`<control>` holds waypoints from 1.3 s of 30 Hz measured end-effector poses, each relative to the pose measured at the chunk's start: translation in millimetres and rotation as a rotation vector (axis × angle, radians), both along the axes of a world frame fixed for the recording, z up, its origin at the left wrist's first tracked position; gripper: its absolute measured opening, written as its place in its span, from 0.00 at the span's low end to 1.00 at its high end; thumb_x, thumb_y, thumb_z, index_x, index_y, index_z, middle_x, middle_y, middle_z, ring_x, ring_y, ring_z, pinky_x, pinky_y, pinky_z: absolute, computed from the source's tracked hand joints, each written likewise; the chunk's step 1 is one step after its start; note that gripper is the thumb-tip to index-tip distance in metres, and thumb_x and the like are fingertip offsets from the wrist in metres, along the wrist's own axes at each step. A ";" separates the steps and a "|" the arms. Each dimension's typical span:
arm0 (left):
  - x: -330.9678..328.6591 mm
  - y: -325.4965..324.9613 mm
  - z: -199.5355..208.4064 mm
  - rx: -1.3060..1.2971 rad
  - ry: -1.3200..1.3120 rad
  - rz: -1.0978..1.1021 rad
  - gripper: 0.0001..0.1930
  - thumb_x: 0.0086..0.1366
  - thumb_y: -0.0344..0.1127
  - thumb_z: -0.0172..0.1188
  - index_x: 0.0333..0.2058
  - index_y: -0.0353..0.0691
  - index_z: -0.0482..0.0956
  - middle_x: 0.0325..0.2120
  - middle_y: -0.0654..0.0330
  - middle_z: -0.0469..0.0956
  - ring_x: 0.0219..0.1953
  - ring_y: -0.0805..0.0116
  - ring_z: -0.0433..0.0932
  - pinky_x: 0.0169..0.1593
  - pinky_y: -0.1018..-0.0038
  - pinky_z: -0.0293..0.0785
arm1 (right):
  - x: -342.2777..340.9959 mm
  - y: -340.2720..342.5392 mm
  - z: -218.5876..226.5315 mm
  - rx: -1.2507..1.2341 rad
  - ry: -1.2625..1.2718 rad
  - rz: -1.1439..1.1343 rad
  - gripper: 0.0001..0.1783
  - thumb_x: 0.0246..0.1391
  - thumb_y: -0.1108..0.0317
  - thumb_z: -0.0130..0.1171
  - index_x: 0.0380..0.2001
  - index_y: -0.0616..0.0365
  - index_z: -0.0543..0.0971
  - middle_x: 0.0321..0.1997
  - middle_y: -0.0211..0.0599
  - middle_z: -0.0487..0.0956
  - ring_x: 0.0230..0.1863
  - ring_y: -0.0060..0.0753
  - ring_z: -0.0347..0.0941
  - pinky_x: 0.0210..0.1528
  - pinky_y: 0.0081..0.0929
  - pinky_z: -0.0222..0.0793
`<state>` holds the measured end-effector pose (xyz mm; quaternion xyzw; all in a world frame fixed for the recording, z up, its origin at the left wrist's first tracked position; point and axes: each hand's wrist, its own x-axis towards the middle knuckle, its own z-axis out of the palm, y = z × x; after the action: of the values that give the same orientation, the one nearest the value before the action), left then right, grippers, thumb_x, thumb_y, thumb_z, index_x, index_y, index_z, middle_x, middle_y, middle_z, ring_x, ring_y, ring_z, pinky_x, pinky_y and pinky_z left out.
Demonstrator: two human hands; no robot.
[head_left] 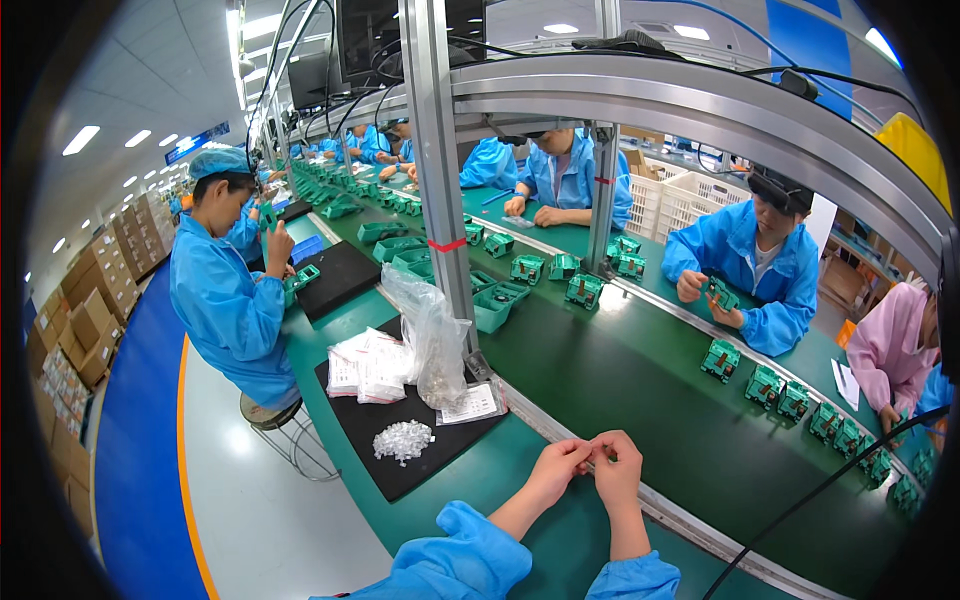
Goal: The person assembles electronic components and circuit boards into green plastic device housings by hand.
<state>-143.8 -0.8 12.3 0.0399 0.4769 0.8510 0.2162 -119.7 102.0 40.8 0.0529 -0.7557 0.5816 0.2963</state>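
My left hand (556,473) and my right hand (617,468) meet over the bench's metal edge rail, fingertips pinched together. Whatever sits between the fingers is hidden or too small to name. To their left lies a black mat (437,462). On it rests a small heap of clear plastic pieces (403,441), and behind that are white printed packets (368,366) in plastic. A crumpled clear plastic bag (432,335) stands beside them, and a flat bag with a white label (470,403) lies at the mat's right edge.
Beyond the rail runs a dark green conveyor (640,400) with green housings (720,360) along its far side and green trays (497,304) further left. A metal post (440,180) rises past the mat. Co-workers in blue (228,280) sit left and opposite. A black cable (800,515) crosses the right.
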 end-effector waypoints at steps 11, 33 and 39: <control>-1.3 -7.2 6.8 -0.039 -0.022 -0.080 0.07 0.57 0.32 0.51 0.29 0.35 0.73 0.21 0.66 0.70 0.21 0.80 0.65 0.26 0.84 0.61 | 0.7 12.2 3.9 0.139 0.020 0.037 0.06 0.37 0.83 0.50 0.20 0.61 0.71 0.24 0.35 0.71 0.23 0.29 0.68 0.21 0.21 0.62; -5.2 -6.6 8.0 -0.050 -0.140 -0.149 0.07 0.56 0.28 0.47 0.31 0.31 0.72 0.22 0.65 0.69 0.22 0.79 0.65 0.27 0.83 0.63 | -4.1 20.0 -5.1 0.033 0.045 0.000 0.09 0.30 0.88 0.40 0.15 0.62 0.64 0.21 0.34 0.64 0.19 0.25 0.60 0.19 0.18 0.53; -9.1 -13.1 5.1 0.286 -0.311 -0.035 0.10 0.57 0.25 0.42 0.37 0.28 0.68 0.21 0.63 0.66 0.23 0.77 0.63 0.28 0.82 0.63 | -4.2 16.9 -5.6 -0.051 0.052 -0.027 0.08 0.30 0.87 0.41 0.14 0.62 0.64 0.21 0.32 0.64 0.19 0.21 0.58 0.19 0.17 0.52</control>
<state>-152.9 -13.9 17.3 -0.0533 0.3116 0.9020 0.2939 -123.8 118.9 35.3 0.0506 -0.7333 0.5951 0.3249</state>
